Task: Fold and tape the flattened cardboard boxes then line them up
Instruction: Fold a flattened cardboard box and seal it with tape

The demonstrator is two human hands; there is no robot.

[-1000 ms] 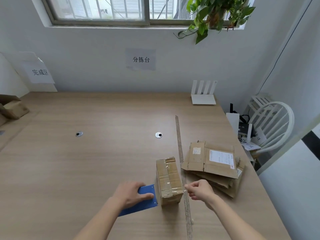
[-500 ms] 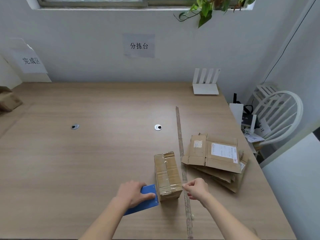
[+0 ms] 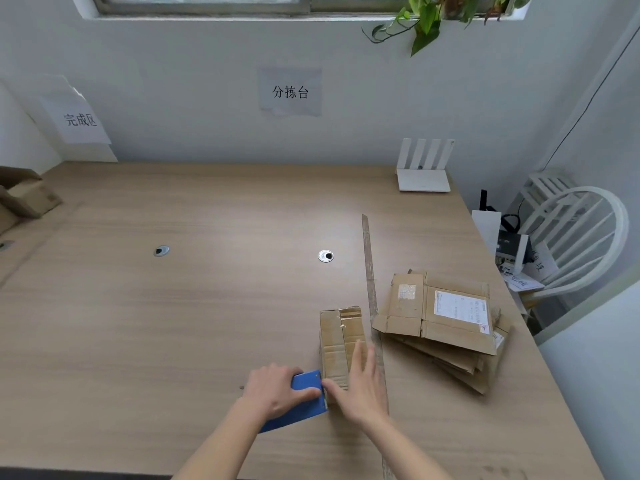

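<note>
A small folded cardboard box (image 3: 337, 336) with tape on its top stands on the wooden table (image 3: 173, 323) near the front edge. My left hand (image 3: 275, 389) grips a blue tape dispenser (image 3: 304, 398) pressed against the box's near left side. My right hand (image 3: 360, 382) lies flat on the box's near top, fingers spread, with nothing in it. To the right lies a stack of flattened cardboard boxes (image 3: 446, 323), the top one bearing a white label.
A long thin strip (image 3: 372, 282) runs front to back between the box and the stack. Two metal grommets (image 3: 325, 256) sit mid-table. A white router (image 3: 424, 168) stands at the back right. Cardboard boxes (image 3: 24, 199) rest at the far left. A white chair (image 3: 581, 233) is beside the table.
My right hand has let go of the strip beside the box and moved left onto the box's top, fingers now flat. My left hand stays on the dispenser.
</note>
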